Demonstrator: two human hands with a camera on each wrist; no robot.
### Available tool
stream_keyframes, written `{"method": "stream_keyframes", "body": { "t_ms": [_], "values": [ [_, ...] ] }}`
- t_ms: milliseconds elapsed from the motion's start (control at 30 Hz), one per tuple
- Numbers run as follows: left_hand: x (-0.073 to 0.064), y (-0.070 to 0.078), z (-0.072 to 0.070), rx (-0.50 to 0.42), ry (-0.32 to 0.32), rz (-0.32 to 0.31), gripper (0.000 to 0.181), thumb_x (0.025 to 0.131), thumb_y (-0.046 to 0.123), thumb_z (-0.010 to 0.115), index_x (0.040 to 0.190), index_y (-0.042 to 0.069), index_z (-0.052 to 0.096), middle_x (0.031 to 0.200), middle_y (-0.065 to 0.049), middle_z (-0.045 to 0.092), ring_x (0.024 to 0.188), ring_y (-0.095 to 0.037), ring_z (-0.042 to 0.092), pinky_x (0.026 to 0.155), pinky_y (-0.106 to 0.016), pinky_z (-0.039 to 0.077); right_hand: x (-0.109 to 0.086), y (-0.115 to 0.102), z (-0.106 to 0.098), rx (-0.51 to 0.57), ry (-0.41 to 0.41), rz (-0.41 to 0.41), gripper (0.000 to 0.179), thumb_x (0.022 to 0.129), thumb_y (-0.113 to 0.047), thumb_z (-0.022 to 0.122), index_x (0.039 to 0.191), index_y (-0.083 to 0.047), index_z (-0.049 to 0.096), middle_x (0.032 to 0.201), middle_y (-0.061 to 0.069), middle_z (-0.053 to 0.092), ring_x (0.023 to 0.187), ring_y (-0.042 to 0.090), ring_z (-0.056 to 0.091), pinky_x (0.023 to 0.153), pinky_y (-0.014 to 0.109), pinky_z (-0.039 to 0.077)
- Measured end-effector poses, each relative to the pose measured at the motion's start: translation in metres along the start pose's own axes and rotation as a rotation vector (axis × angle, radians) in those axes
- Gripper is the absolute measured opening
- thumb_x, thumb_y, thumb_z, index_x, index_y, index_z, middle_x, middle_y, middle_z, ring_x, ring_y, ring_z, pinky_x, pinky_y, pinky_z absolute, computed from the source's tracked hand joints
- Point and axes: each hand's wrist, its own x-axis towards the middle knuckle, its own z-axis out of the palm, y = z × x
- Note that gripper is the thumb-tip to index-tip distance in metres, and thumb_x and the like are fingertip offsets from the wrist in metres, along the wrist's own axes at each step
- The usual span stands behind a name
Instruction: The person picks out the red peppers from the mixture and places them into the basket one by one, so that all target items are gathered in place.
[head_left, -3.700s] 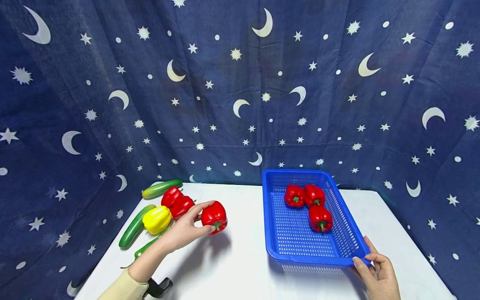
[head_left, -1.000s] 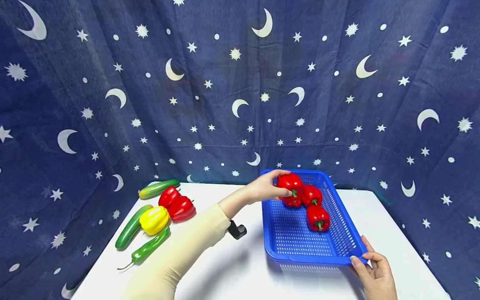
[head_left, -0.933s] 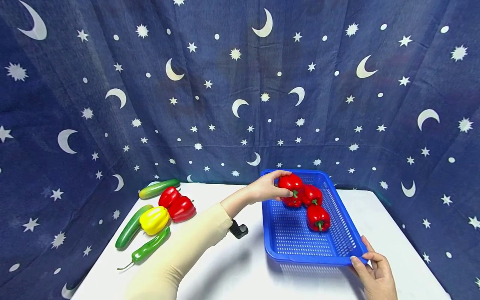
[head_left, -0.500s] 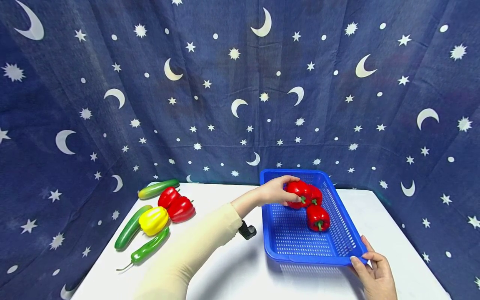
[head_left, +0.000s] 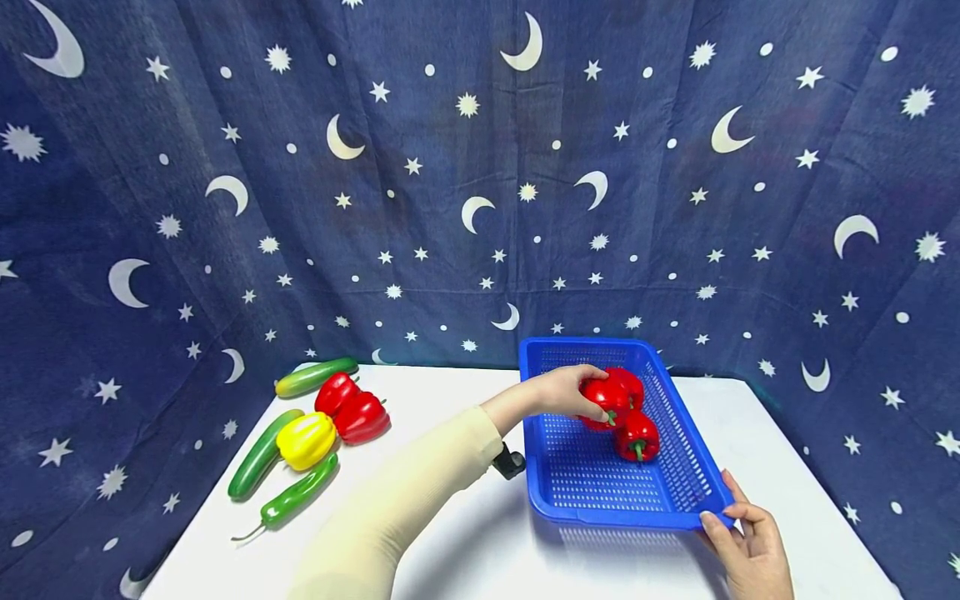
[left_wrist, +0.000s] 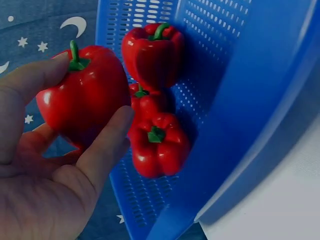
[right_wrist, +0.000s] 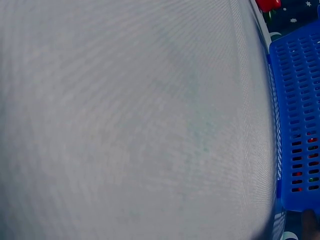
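2 hands in view, each gripping something. Left hand (head_left: 562, 392): fingers and thumb curled round 1 red pepper (head_left: 603, 398). Pepper is within the outline of the blue basket (head_left: 615, 518), in its far part, green stem toward the near side. Left wrist view confirms the hold, with digits on opposite sides of the pepper. Contact with the basket floor: cannot tell.

Right hand (head_left: 752, 546): grips the basket at its near right corner, thumb on the rim. Right wrist view gives mostly white cloth-like surface (right_wrist: 140, 120), plus the basket's slotted wall at the right edge with red slivers behind the slots; a dark blurred shape at the bottom corner, too unclear to name.

Basket contents otherwise: 3 more peppers (left_wrist: 160, 150), red, close together in a row in the left wrist view. Head view shows 2 of them; the 3rd is mostly covered by the left hand and its load.

Left part of the surface, well apart from the basket: 2 loose peppers (head_left: 363, 418), red, side by side; 1 yellow pepper (head_left: 306, 441) just beside them; 2 cucumbers (head_left: 264, 456), 1 at the far edge, 1 left of the yellow pepper; 1 green chili (head_left: 300, 493) nearest the person. Left arm: cream sleeve (head_left: 420, 492), black fitting (head_left: 509, 462) at the wrist. Behind: navy curtain (head_left: 420, 204), moons and stars.
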Motion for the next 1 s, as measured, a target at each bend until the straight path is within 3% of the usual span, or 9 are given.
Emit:
{"method": "stream_keyframes", "body": {
  "t_ms": [200, 433, 600, 800, 1000],
  "values": [
    [0.003, -0.006, 0.004, -0.004, -0.018, -0.041, 0.063, 0.083, 0.010, 0.085, 0.139, 0.011, 0.057, 0.123, -0.006, 0.058, 0.099, -0.016, 0.061, 0.075, -0.033, 0.062, 0.001, 0.001, 0.000, 0.030, -0.044, -0.046, 0.025, 0.094, 0.022, 0.052, 0.109, 0.002, 0.048, 0.142, -0.007, 0.055, 0.108, 0.009, 0.068, 0.078, 0.025, 0.059],
    [0.008, -0.010, 0.008, -0.033, -0.024, -0.090, 0.060, 0.081, 0.007, 0.086, 0.133, 0.010, 0.056, 0.120, -0.005, 0.056, 0.100, -0.017, 0.061, 0.079, -0.041, 0.062, 0.000, 0.000, 0.001, 0.002, -0.032, -0.060, 0.025, 0.094, 0.024, 0.052, 0.107, 0.003, 0.048, 0.143, -0.006, 0.054, 0.108, 0.009, 0.068, 0.079, 0.026, 0.059],
    [0.012, -0.011, 0.012, 0.035, -0.022, -0.146, 0.057, 0.080, 0.007, 0.087, 0.127, 0.010, 0.055, 0.118, -0.008, 0.056, 0.098, -0.019, 0.061, 0.076, -0.039, 0.062, -0.001, 0.000, 0.002, 0.022, -0.043, -0.062, 0.025, 0.094, 0.024, 0.051, 0.108, 0.004, 0.048, 0.144, -0.005, 0.053, 0.110, 0.010, 0.068, 0.079, 0.027, 0.059],
    [0.014, -0.013, 0.016, 0.140, -0.027, -0.158, 0.059, 0.079, 0.006, 0.089, 0.125, 0.009, 0.053, 0.115, -0.009, 0.057, 0.098, -0.019, 0.062, 0.072, -0.033, 0.062, -0.001, -0.001, 0.002, -0.009, -0.026, -0.030, 0.024, 0.095, 0.022, 0.053, 0.109, 0.003, 0.048, 0.146, -0.005, 0.050, 0.111, 0.009, 0.067, 0.080, 0.027, 0.058],
    [0.016, -0.017, 0.017, 0.150, -0.031, -0.166, 0.061, 0.078, 0.006, 0.089, 0.127, 0.008, 0.052, 0.116, -0.009, 0.057, 0.099, -0.019, 0.064, 0.073, -0.033, 0.062, 0.000, -0.003, 0.000, -0.045, -0.033, -0.008, 0.023, 0.096, 0.019, 0.054, 0.111, 0.003, 0.046, 0.154, -0.001, 0.044, 0.113, 0.006, 0.065, 0.082, 0.025, 0.058]
  ]
}}
